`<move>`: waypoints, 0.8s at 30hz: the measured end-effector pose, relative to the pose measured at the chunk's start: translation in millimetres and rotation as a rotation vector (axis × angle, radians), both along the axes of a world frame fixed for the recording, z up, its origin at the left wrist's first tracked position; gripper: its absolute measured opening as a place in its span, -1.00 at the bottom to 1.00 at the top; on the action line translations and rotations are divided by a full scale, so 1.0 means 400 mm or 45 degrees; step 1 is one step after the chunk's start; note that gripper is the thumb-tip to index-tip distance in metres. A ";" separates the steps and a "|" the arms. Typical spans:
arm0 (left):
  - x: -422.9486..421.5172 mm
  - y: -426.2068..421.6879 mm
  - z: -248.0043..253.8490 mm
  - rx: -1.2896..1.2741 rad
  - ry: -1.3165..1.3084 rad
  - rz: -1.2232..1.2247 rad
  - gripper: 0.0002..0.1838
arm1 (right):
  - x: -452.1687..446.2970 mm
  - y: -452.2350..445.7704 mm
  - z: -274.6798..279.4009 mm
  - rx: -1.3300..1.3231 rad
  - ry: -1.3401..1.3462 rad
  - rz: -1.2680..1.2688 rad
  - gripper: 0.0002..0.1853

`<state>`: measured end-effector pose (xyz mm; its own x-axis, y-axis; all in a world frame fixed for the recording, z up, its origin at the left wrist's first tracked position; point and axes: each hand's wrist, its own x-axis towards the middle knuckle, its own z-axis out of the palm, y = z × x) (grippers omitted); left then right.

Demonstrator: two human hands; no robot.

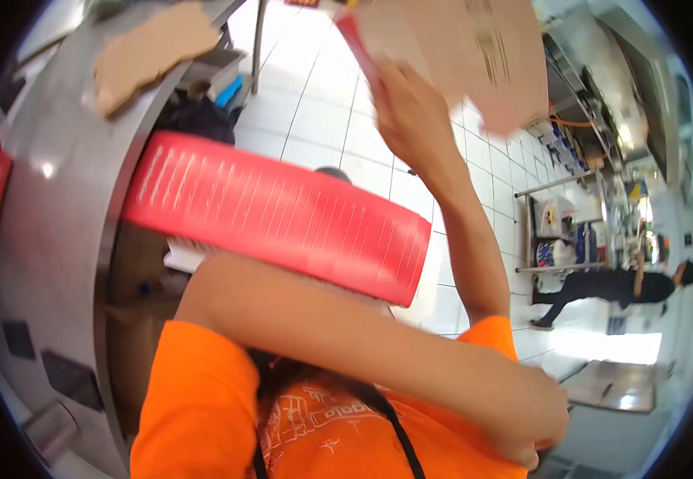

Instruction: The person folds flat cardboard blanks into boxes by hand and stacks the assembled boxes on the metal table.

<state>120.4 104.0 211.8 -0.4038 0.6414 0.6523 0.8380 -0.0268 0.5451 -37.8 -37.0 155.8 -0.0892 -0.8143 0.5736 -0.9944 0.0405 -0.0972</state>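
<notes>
Hands (pixel 412 113) apart, right gripping red strip (pixel 359 49) slanted up-left

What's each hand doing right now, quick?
Left hand: can't tell whether it's open or closed.
Right hand: closed around a narrow red object.

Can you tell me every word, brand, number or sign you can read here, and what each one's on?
"gga", perhaps: white letters on the orange fabric shirt; the rest of that word is unclear.
Dark print on the large brown cardboard sheet: too blurred.
Red, black and yellow label at the top edge: cut off.
Packages on the metal rack: too small.
</notes>
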 end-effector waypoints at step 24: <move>0.368 -1.103 -0.386 -0.146 -0.845 2.921 -0.36 | 0.002 0.693 -0.347 -0.002 -1.277 -0.710 -0.43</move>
<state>267.5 -337.2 57.6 -0.2869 -0.9364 0.2019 -0.7390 0.3505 0.5754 -37.1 240.3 16.8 -0.8548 -0.5174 0.0415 -0.3130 0.4500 -0.8364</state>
